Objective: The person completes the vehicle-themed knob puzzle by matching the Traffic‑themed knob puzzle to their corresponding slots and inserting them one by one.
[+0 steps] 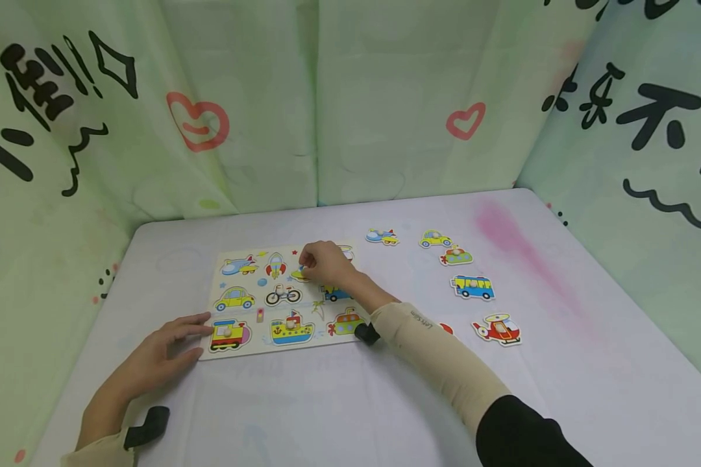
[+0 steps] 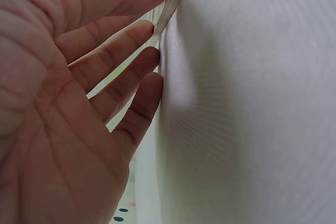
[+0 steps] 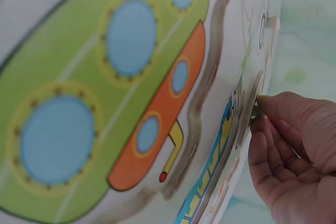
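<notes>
A white vehicle puzzle board [image 1: 248,353] lies flat on the table. My right hand [image 1: 330,264] is over its upper middle, pinching a small yellow-and-blue puzzle piece [image 1: 300,276] between thumb and fingertips. The fingers cover much of that piece. In the right wrist view, the same hand [image 3: 294,150] pinches at the board's surface, beyond the green submarine picture [image 3: 79,93]. My left hand [image 1: 163,353] touches the board's left edge beside the train piece [image 1: 230,335]. In the left wrist view, its fingers [image 2: 131,106] are extended, slightly bent, with tips against the edge.
Right of the board lie loose pieces: an airplane [image 1: 382,237], a yellow car [image 1: 435,239], a submarine [image 1: 457,255], a bus [image 1: 472,287] and a helicopter [image 1: 498,329]. A red piece [image 1: 446,329] is mostly hidden behind the right sleeve. Printed curtains [image 1: 380,155] surround the table.
</notes>
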`<state>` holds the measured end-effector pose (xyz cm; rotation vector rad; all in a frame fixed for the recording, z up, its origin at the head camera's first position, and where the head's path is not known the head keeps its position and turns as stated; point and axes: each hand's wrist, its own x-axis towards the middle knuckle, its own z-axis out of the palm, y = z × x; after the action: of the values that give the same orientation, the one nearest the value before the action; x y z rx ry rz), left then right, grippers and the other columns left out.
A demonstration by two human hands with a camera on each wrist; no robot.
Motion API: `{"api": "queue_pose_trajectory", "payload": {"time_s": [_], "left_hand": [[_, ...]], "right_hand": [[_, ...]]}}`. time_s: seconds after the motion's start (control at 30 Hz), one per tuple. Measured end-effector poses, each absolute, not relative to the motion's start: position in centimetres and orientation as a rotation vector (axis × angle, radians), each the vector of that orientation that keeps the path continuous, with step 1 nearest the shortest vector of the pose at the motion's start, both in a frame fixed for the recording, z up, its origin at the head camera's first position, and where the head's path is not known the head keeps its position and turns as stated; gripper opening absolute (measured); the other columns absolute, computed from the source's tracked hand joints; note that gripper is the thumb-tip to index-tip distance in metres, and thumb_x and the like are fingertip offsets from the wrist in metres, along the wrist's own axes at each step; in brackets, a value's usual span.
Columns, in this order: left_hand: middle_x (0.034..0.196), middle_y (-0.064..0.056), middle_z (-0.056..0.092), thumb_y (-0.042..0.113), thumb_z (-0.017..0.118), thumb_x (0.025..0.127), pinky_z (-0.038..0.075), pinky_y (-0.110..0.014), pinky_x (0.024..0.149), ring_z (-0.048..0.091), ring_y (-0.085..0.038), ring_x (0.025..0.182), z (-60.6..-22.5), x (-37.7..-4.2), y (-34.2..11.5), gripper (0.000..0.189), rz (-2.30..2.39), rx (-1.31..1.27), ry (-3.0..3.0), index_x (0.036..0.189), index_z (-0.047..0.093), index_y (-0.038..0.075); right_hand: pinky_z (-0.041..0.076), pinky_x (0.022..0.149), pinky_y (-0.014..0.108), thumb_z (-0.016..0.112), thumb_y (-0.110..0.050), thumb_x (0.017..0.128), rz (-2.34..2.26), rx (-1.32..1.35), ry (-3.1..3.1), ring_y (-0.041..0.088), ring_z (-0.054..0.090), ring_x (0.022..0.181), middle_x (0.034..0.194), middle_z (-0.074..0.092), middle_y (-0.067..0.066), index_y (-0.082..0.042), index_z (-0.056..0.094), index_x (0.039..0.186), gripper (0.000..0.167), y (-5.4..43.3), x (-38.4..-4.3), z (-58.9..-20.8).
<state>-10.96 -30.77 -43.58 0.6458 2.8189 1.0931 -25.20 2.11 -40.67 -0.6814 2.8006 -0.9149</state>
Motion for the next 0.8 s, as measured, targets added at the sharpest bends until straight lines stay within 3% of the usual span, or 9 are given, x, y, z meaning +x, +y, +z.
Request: {"api": "queue_pose_trajectory", "payload": {"time_s": [0.5,0.8], "left_hand": [[0.148,-0.018,0.055,0.004,0.076,0.089,0.016,0.004,0.099,0.044,-0.046,0.137,-43.6,-11.0,-30.8,0.037,1.106,0.636,2.816,0.125,0.070,0.012],[0.147,-0.017,0.056,0.005,0.077,0.089,0.017,0.004,0.100,0.045,-0.042,0.136,-43.7,-10.9,-30.8,0.038,1.094,0.657,2.837,0.125,0.070,0.013]], "right_hand": [[0.052,0.081,0.028,0.070,-0.008,0.095,-0.887,-0.649,2.817,0.018,0.062,0.085,0.096,0.071,0.008,-0.003,0.071,0.101,0.008,2.1,-25.1,-40.8],[0.054,0.085,0.030,0.073,-0.017,0.096,-1.148,-0.530,2.773,0.019,0.065,0.092,0.100,0.071,0.007,-0.004,0.072,0.107,0.017,3.5,-25.4,-40.9]]}}
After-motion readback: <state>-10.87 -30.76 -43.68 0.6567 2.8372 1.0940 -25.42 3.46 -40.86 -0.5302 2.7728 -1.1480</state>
